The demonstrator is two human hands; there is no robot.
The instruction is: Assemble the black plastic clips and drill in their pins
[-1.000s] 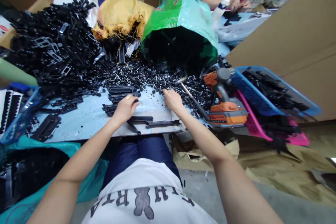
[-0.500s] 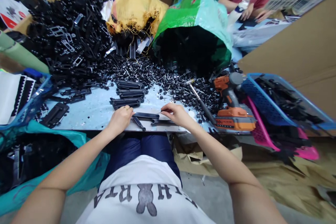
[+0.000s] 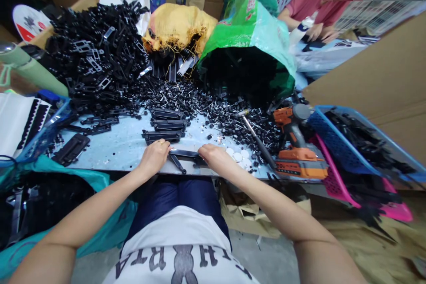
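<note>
A long black plastic bar (image 3: pixel 185 154) lies at the near edge of the pale blue table (image 3: pixel 123 146). My left hand (image 3: pixel 153 157) is closed on its left end. My right hand (image 3: pixel 216 158) covers its right end with the fingers curled down; what they pinch is hidden. Three similar black bars (image 3: pixel 165 125) lie stacked in rows just beyond the hands. A spread of small black pins and screws (image 3: pixel 213 106) lies behind them.
A big heap of black plastic parts (image 3: pixel 96 62) fills the far left. A yellow sack (image 3: pixel 179 26) and a green sack (image 3: pixel 249 40) stand behind. An orange cordless drill (image 3: pixel 296 151), a hammer (image 3: pixel 254 135) and a blue basket (image 3: pixel 353 137) lie right. Another person in red works far right.
My right hand came back from the pile of small parts to the bar at the table's near edge. Both hands then drew closer together on it.
</note>
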